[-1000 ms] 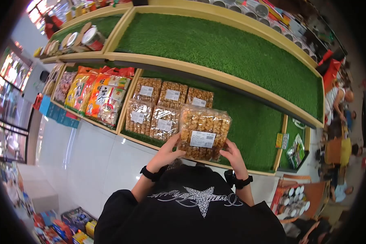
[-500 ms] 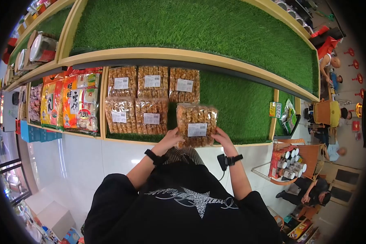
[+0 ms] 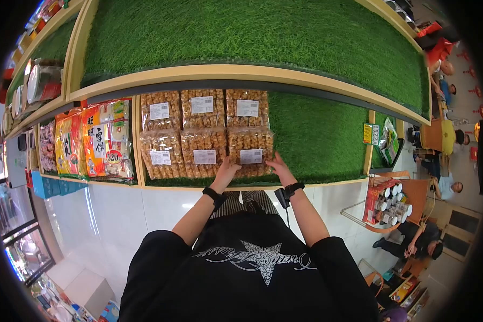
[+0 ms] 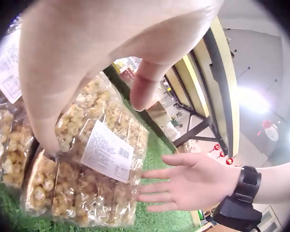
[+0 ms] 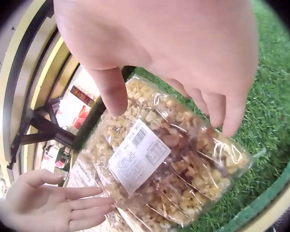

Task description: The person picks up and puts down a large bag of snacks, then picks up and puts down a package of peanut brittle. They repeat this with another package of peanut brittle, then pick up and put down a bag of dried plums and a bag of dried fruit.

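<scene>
A clear-wrapped snack pack (image 3: 250,146) with a white label lies on the green turf shelf, rightmost in the front row, its side against the neighbouring pack (image 3: 204,147). At its left edge, my left hand (image 3: 225,174) touches the wrap with extended fingers. My right hand (image 3: 280,170) is at the right edge, fingers fairly straight. In the left wrist view, the right hand (image 4: 191,183) has its fingers spread beside the pack (image 4: 106,150). The right wrist view has the left hand (image 5: 53,203) flat-fingered beside the same pack (image 5: 164,159); contact of the right hand is unclear there.
Three similar packs (image 3: 201,110) form the back row. Orange and yellow snack bags (image 3: 99,142) fill the left compartment. A wooden rail (image 3: 241,73) separates the upper turf shelf (image 3: 241,32). Turf (image 3: 322,142) extends rightward to a divider with price tags (image 3: 371,134).
The pack, held between both hands above the shelf's front before, has moved forward and down onto the turf in the front row. My hands have loosened from its sides. The head view has shifted.
</scene>
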A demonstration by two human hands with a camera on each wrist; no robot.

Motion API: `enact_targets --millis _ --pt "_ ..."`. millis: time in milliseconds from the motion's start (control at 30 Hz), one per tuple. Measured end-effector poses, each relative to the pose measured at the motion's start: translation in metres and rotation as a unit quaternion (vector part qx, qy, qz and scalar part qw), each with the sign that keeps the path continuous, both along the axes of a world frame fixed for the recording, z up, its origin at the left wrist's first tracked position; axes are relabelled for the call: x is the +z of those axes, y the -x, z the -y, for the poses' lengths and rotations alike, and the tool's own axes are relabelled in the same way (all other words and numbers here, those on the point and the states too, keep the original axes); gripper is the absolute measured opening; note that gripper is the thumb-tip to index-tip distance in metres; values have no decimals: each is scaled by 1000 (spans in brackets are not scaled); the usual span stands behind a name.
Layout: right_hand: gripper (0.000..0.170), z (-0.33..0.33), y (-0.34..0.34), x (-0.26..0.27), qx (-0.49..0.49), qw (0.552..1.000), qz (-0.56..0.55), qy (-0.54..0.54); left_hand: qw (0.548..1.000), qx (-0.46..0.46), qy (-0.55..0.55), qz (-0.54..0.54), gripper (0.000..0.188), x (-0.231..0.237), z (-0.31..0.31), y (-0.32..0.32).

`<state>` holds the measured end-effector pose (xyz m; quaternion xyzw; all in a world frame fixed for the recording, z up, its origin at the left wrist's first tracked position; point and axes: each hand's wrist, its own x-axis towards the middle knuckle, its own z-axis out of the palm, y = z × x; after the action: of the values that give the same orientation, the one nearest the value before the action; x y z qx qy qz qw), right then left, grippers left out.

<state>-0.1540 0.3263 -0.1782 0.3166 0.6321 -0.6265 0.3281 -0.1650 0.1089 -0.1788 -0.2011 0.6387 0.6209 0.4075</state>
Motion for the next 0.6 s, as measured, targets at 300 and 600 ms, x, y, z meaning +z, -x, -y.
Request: enact_targets --millis 300,600 --pt "57 -26 -44 28 26 995 -99 10 997 -8 13 -71 50 9 24 -22" --pt "44 -105 -151 68 -87 969 -188 -133 982 -109 39 -150 36 63 -20 -13"
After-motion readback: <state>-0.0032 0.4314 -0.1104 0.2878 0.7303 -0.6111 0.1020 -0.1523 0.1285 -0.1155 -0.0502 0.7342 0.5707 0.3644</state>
